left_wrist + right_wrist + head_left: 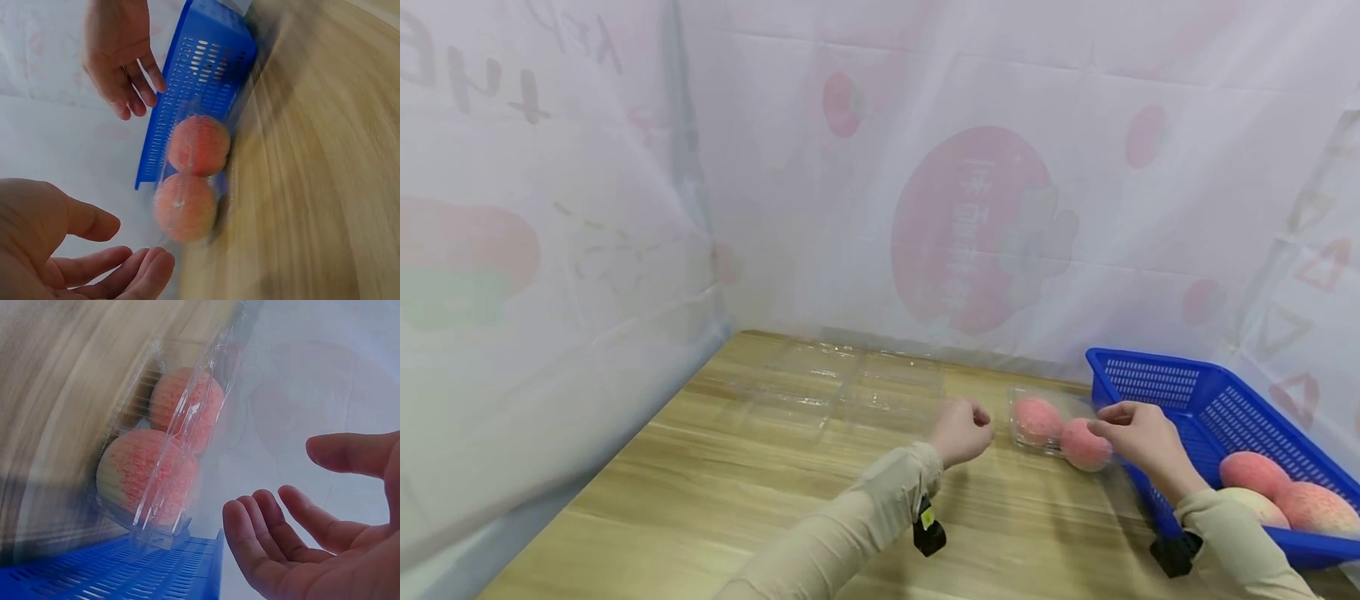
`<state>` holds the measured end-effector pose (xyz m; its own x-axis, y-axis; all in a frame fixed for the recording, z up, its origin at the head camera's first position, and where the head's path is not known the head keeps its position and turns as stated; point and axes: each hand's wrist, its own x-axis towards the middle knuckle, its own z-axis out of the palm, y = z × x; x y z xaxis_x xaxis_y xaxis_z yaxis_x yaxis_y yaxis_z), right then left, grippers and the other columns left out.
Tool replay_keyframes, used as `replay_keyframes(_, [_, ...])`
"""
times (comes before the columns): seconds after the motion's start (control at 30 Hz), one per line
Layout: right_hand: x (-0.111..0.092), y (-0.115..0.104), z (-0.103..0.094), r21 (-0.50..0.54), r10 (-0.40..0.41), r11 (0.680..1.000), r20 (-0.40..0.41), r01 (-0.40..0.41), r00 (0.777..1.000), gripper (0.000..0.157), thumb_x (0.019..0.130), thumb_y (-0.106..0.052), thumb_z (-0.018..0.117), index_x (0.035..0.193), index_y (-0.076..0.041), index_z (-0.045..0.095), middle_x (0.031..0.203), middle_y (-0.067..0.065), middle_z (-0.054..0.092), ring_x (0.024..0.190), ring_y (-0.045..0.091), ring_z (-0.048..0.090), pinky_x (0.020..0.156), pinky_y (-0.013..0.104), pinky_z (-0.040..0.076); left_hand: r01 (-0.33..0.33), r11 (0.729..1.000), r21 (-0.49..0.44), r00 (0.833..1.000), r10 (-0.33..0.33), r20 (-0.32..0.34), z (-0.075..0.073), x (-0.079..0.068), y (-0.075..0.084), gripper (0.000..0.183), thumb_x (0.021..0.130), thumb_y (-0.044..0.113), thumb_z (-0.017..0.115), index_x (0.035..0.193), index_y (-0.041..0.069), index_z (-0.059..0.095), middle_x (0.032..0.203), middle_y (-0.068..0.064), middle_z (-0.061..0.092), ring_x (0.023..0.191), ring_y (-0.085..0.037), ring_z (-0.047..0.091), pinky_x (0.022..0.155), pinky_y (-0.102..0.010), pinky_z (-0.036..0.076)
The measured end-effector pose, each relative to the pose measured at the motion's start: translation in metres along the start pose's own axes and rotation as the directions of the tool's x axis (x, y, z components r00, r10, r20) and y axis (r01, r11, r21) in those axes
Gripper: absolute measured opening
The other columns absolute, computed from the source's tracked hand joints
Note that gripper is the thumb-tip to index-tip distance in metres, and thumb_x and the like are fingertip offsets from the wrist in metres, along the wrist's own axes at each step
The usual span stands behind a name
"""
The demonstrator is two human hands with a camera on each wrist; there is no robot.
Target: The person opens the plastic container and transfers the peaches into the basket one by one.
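Two pink peaches sit side by side in a clear plastic clamshell box on the table, just left of a blue basket. To the left of this box is my left hand, apart from it, with fingers loosely bent and nothing in them. My right hand hovers over the box's right end, by the basket's rim. In the right wrist view, a gap separates its thumb from its relaxed fingers, and it holds nothing. The left wrist view shows both hands off the box.
Several peaches lie at the near end of the blue plastic basket on the right. Clear empty clamshell boxes stand at the back left of the wooden table. A printed white cloth hangs behind.
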<state>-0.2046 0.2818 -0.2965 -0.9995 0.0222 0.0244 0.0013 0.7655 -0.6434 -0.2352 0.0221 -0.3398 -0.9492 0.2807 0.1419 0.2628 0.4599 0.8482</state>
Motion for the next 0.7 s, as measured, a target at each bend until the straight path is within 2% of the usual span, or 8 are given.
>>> replay_keyframes(0.07, [-0.002, 0.001, 0.002, -0.004, -0.001, 1.000, -0.015, 0.001, 1.000, 0.057, 0.094, -0.036, 0.066, 0.124, 0.011, 0.057, 0.120, 0.031, 0.059, 0.106, 0.044, 0.057, 0.077, 0.050, 0.055, 0.047, 0.997, -0.064, 0.999, -0.048, -0.010, 0.009, 0.004, -0.002, 0.014, 0.086, 0.003, 0.064, 0.098, -0.003, 0.066, 0.087, -0.006, 0.064, 0.076, -0.018, 0.062, 0.067, -0.030, 0.054])
replay_keyframes(0.17, [-0.004, 0.002, 0.008, -0.005, -0.010, 1.000, -0.031, 0.010, 0.999, 0.056, 0.094, -0.038, 0.065, 0.122, 0.010, 0.059, 0.115, 0.027, 0.062, 0.102, 0.041, 0.059, 0.074, 0.047, 0.055, 0.128, 0.968, -0.215, 0.991, -0.136, -0.022, 0.023, 0.009, -0.002, 0.017, 0.087, -0.002, 0.060, 0.103, -0.006, 0.063, 0.085, -0.008, 0.061, 0.068, -0.019, 0.062, 0.063, -0.031, 0.057])
replay_keyframes(0.23, [-0.005, 0.003, 0.012, -0.004, -0.020, 1.000, -0.040, 0.020, 0.999, 0.053, 0.094, -0.036, 0.065, 0.121, 0.010, 0.060, 0.112, 0.025, 0.064, 0.101, 0.040, 0.060, 0.072, 0.046, 0.055, 0.183, 0.938, -0.295, 0.979, -0.202, -0.036, 0.033, 0.012, -0.002, 0.022, 0.087, -0.003, 0.059, 0.108, -0.007, 0.062, 0.084, -0.007, 0.060, 0.064, -0.019, 0.064, 0.061, -0.032, 0.058])
replay_keyframes(0.37, [-0.005, 0.007, 0.020, 0.009, -0.021, 1.000, -0.072, 0.022, 0.997, 0.045, 0.093, -0.029, 0.066, 0.118, 0.009, 0.063, 0.107, 0.022, 0.066, 0.099, 0.039, 0.060, 0.072, 0.045, 0.055, 0.262, 0.888, -0.377, 0.949, -0.308, -0.067, 0.049, 0.016, 0.002, 0.031, 0.085, -0.003, 0.059, 0.115, -0.008, 0.059, 0.083, -0.007, 0.058, 0.064, -0.021, 0.066, 0.060, -0.033, 0.058])
replay_keyframes(0.53, [-0.006, 0.015, 0.028, 0.060, 0.023, 0.998, -0.087, -0.018, 0.996, 0.041, 0.093, -0.025, 0.066, 0.117, 0.008, 0.064, 0.106, 0.020, 0.066, 0.098, 0.037, 0.060, 0.070, 0.041, 0.055, 0.294, 0.802, -0.520, 0.924, -0.379, -0.062, 0.064, 0.021, 0.005, 0.022, 0.086, -0.004, 0.057, 0.107, -0.007, 0.057, 0.081, -0.014, 0.064, 0.077, -0.031, 0.071, 0.066, -0.035, 0.060])
replay_keyframes(0.63, [-0.005, 0.018, 0.033, 0.100, 0.044, 0.994, -0.071, -0.036, 0.996, 0.039, 0.094, -0.024, 0.064, 0.117, 0.008, 0.063, 0.105, 0.019, 0.067, 0.093, 0.032, 0.062, 0.067, 0.037, 0.055, 0.297, 0.775, -0.558, 0.909, -0.408, -0.084, 0.069, 0.026, 0.004, 0.015, 0.085, -0.005, 0.059, 0.100, -0.006, 0.062, 0.077, -0.016, 0.067, 0.078, -0.031, 0.071, 0.066, -0.034, 0.060])
replay_keyframes(0.7, [-0.004, 0.020, 0.037, 0.128, 0.054, 0.991, -0.061, -0.046, 0.997, 0.038, 0.093, -0.023, 0.065, 0.116, 0.008, 0.064, 0.103, 0.018, 0.067, 0.089, 0.029, 0.062, 0.065, 0.035, 0.054, 0.294, 0.770, -0.566, 0.898, -0.425, -0.112, 0.073, 0.029, 0.001, 0.013, 0.083, -0.007, 0.060, 0.096, -0.004, 0.064, 0.074, -0.013, 0.066, 0.073, -0.028, 0.071, 0.064, -0.032, 0.060])
